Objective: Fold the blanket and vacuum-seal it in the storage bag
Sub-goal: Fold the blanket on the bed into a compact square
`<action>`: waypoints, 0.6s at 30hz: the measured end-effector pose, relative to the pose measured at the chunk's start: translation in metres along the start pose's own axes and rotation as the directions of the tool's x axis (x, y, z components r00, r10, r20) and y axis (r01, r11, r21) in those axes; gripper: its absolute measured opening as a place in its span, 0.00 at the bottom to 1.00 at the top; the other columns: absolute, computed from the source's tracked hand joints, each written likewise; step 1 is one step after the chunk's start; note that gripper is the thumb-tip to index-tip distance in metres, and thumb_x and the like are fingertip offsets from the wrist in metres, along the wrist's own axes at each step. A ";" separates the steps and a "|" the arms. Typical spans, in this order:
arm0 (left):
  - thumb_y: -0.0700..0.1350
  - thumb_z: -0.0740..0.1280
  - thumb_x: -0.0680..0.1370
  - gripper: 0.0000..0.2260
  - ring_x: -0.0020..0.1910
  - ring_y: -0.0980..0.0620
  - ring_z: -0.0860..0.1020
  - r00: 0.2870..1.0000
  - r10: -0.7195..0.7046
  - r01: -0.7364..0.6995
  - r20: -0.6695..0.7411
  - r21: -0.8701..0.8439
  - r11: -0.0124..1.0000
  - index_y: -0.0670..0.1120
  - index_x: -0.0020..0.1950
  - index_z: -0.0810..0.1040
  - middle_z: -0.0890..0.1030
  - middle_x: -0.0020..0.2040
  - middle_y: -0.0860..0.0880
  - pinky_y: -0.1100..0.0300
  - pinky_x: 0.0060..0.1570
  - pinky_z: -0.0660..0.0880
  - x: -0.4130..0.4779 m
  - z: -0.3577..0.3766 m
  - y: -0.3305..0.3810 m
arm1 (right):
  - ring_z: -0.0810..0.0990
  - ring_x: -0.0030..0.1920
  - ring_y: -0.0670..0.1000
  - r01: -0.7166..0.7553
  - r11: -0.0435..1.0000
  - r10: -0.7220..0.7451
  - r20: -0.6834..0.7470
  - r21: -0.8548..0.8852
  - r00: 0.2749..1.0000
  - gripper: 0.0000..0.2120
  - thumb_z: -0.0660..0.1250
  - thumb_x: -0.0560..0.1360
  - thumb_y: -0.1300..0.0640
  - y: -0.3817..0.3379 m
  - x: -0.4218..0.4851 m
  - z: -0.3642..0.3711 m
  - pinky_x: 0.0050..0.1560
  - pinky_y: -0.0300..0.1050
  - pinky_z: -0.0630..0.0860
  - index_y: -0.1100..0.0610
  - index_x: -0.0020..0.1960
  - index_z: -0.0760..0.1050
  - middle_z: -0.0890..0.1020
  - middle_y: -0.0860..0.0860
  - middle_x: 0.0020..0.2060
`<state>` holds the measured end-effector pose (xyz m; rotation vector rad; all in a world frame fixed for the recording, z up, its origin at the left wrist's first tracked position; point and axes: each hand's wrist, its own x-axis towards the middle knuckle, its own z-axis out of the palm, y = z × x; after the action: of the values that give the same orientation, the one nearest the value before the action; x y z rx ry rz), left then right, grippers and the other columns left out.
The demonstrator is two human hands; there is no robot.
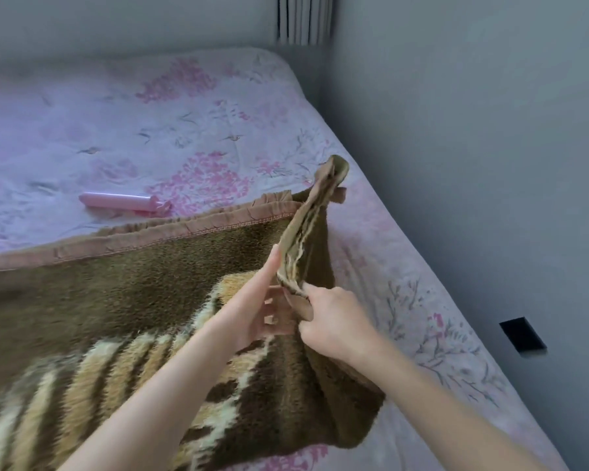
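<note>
Blanket: brown plush with cream and tan stripes and a stitched border. It lies spread over the near half of the bed, its far edge running from the left up toward the right. Its right corner is lifted off the bed and bunched into a standing ridge.

Right hand: you have your fingers curled round the bunched right edge, with the fabric coming out at the top of the grip. This looks like holding the layers together so the edges line up for a fold.

Left hand: your forefinger lies straight along the left side of the lifted ridge. The other fingers are curled against the cloth below it, and they appear to pinch it, though the ridge partly hides them. You seem to be steadying or gathering the edge.

Stage, as a judgement: folding is early, since most of the blanket lies flat.

Pink tube: it rests on the bed just beyond the blanket's far border, left of your hands. It may be a pump or a bag clip; I cannot tell which.

Storage bag: not in view.

Wall: it stands close along the right side of the bed, so there is little room to swing the corner outward. A dark plate is set low on it.
</note>
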<state>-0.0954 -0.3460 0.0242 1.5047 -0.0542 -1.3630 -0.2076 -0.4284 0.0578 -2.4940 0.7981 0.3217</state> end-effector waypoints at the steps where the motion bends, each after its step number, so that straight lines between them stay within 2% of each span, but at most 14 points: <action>1: 0.71 0.65 0.66 0.29 0.45 0.49 0.81 1.000 0.009 -0.009 0.001 0.029 1.000 0.53 0.57 0.80 0.83 0.45 0.49 0.47 0.48 0.81 -0.004 -0.007 0.011 | 0.78 0.56 0.61 0.026 0.999 -0.026 -0.001 -0.029 1.000 0.21 0.63 0.72 0.56 -0.017 -0.003 0.001 0.50 0.49 0.76 0.54 0.65 0.70 0.81 0.57 0.53; 3: 0.65 0.70 0.69 0.24 0.32 0.53 0.80 0.997 0.058 -0.050 -0.052 0.141 0.989 0.50 0.57 0.78 0.82 0.34 0.52 0.59 0.34 0.78 -0.013 -0.030 0.030 | 0.78 0.55 0.60 0.096 0.993 -0.097 0.001 -0.067 0.995 0.23 0.63 0.73 0.58 -0.058 -0.010 0.003 0.49 0.48 0.75 0.57 0.68 0.68 0.81 0.57 0.53; 4: 0.62 0.73 0.69 0.22 0.31 0.54 0.80 0.992 0.086 -0.065 -0.096 0.199 0.978 0.49 0.56 0.78 0.82 0.33 0.52 0.61 0.33 0.76 -0.016 -0.041 0.038 | 0.78 0.55 0.60 0.131 0.989 -0.131 0.000 -0.069 0.991 0.24 0.62 0.73 0.58 -0.074 -0.013 0.005 0.49 0.48 0.75 0.58 0.69 0.67 0.80 0.57 0.53; 5: 0.60 0.75 0.68 0.23 0.36 0.53 0.81 0.985 0.117 -0.081 -0.129 0.252 0.964 0.48 0.56 0.78 0.83 0.37 0.52 0.60 0.37 0.78 -0.018 -0.056 0.045 | 0.78 0.56 0.60 0.164 0.984 -0.164 0.001 -0.069 0.986 0.25 0.62 0.74 0.59 -0.092 -0.015 0.009 0.50 0.49 0.75 0.59 0.70 0.65 0.80 0.57 0.54; 7: 0.58 0.78 0.64 0.27 0.48 0.50 0.82 0.967 0.187 -0.119 -0.173 0.342 0.932 0.49 0.60 0.79 0.84 0.49 0.50 0.54 0.52 0.79 -0.019 -0.083 0.051 | 0.78 0.56 0.59 0.219 0.972 -0.219 0.019 -0.080 0.976 0.29 0.62 0.75 0.59 -0.118 -0.019 0.021 0.52 0.49 0.75 0.61 0.74 0.58 0.80 0.57 0.54; 8: 0.58 0.78 0.64 0.28 0.51 0.50 0.82 0.956 0.228 -0.144 -0.183 0.381 0.913 0.51 0.60 0.79 0.84 0.51 0.50 0.53 0.56 0.77 -0.021 -0.097 0.050 | 0.78 0.56 0.59 0.246 0.965 -0.243 0.043 -0.093 0.969 0.30 0.62 0.75 0.59 -0.130 -0.019 0.030 0.52 0.50 0.76 0.61 0.75 0.56 0.80 0.57 0.54; 10: 0.58 0.79 0.64 0.28 0.54 0.52 0.81 0.937 0.281 -0.157 -0.207 0.469 0.869 0.52 0.61 0.77 0.83 0.53 0.52 0.54 0.59 0.76 -0.022 -0.121 0.039 | 0.78 0.56 0.59 0.285 0.951 -0.273 0.106 -0.120 0.956 0.30 0.63 0.76 0.58 -0.148 -0.018 0.047 0.54 0.50 0.76 0.62 0.74 0.58 0.79 0.58 0.55; 12: 0.51 0.76 0.69 0.21 0.56 0.50 0.79 0.906 0.350 -0.169 -0.237 0.556 0.814 0.53 0.60 0.76 0.82 0.54 0.52 0.54 0.61 0.74 -0.018 -0.140 0.020 | 0.77 0.58 0.59 0.317 0.940 -0.296 0.162 -0.127 0.941 0.29 0.63 0.76 0.56 -0.154 -0.012 0.060 0.56 0.52 0.76 0.61 0.74 0.58 0.79 0.58 0.57; 14: 0.46 0.70 0.74 0.17 0.59 0.49 0.78 0.879 0.404 -0.177 -0.252 0.615 0.768 0.54 0.62 0.75 0.82 0.56 0.51 0.54 0.62 0.72 -0.014 -0.161 0.005 | 0.76 0.61 0.59 0.331 0.943 -0.315 0.243 -0.024 0.917 0.31 0.62 0.77 0.48 -0.151 -0.003 0.069 0.60 0.53 0.74 0.54 0.76 0.56 0.77 0.57 0.61; 16: 0.44 0.67 0.76 0.19 0.60 0.51 0.77 0.866 0.434 -0.206 -0.249 0.612 0.763 0.57 0.66 0.73 0.82 0.57 0.53 0.54 0.64 0.70 -0.012 -0.177 -0.002 | 0.76 0.61 0.55 0.243 0.956 -0.284 0.311 0.166 0.907 0.33 0.60 0.74 0.37 -0.139 0.007 0.069 0.61 0.50 0.74 0.45 0.76 0.57 0.78 0.52 0.61; 18: 0.49 0.66 0.73 0.22 0.61 0.53 0.77 0.864 0.454 -0.260 -0.216 0.580 0.772 0.61 0.66 0.72 0.82 0.58 0.55 0.51 0.67 0.69 -0.016 -0.193 -0.006 | 0.80 0.53 0.49 0.150 0.926 -0.233 0.213 0.346 0.949 0.30 0.59 0.73 0.33 -0.128 0.018 0.070 0.58 0.48 0.75 0.43 0.72 0.65 0.83 0.47 0.51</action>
<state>0.0384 -0.2105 -0.0086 2.0572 -0.5205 -0.7728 -0.1220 -0.3097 0.0419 -2.1438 0.4544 0.3907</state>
